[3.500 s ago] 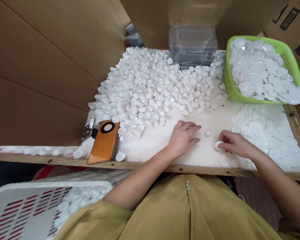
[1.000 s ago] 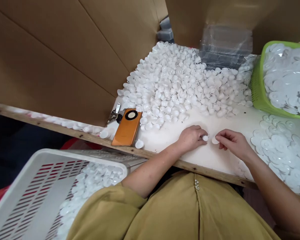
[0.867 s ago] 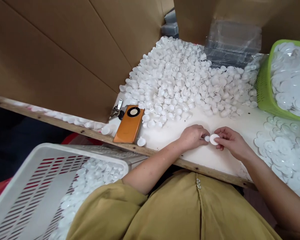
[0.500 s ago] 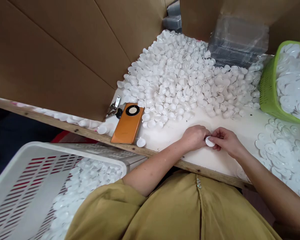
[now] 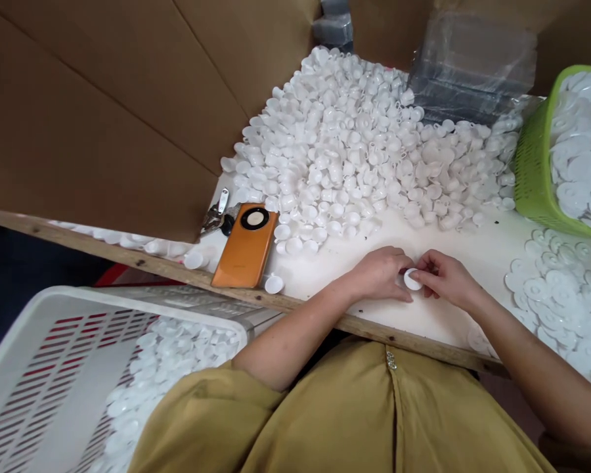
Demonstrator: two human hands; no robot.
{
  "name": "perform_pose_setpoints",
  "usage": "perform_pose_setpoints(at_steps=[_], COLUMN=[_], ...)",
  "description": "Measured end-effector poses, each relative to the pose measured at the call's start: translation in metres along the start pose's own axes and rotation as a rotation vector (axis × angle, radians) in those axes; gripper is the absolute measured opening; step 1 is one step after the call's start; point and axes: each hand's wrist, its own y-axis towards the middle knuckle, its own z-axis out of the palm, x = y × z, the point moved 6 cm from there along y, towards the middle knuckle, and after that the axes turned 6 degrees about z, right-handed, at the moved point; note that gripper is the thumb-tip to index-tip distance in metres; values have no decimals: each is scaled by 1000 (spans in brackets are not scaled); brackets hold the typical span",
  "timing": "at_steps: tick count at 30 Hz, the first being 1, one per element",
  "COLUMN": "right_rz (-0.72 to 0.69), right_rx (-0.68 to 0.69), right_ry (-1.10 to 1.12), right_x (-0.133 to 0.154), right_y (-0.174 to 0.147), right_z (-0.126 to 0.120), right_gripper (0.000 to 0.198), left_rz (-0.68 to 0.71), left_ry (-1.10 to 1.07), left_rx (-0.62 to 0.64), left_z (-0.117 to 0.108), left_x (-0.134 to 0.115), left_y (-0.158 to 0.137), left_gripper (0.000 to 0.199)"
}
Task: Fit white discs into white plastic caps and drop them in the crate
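Both hands meet over the front of the white worktop (image 5: 438, 315), closed together on one small white disc (image 5: 412, 280). The right hand (image 5: 446, 279) pinches the disc by its rim between thumb and forefinger; the left hand (image 5: 381, 272) presses its fingertips against the disc's left side, and whatever smaller part it may hold there is hidden behind the fingers. The disc sits just above the tabletop, near the wooden front edge (image 5: 374, 332).

The disc appears to be thin moulded plastic: probably very light, fairly stiff, smooth and a little slippery, so the rim seems the surest place to take hold, with a light pinch rather than a squeeze.

Behind the hands lies a large heap of small white cups (image 5: 364, 151); to the right, loose flat discs (image 5: 551, 295) are spread on the table, and a green basket (image 5: 532, 177) holds more. A stack of clear plastic trays (image 5: 473, 72) stands at the back against cardboard walls (image 5: 103, 118). An orange phone (image 5: 245, 246) lies at the left with keys (image 5: 217, 217) beside it. Below the table edge, a white crate (image 5: 69, 368) contains further white pieces.
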Motion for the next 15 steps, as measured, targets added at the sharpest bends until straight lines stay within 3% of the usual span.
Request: perform_pose_setpoints(at_steps=[5,12,15], right_rz=[66,113,88], right_rx=[51,99,78], right_ry=[-65,20,10], right_x=[7,8,6], right_y=[5,7,3], right_z=[-3,0,4], right_gripper=[22,25,24], left_rz=[-150,-208,-247], left_ry=[25,137,126], left_rx=[56,231,220], left_z=[-4,1,2], left_x=[1,-4,-9], left_y=[5,20,22], left_gripper=[32,33,28])
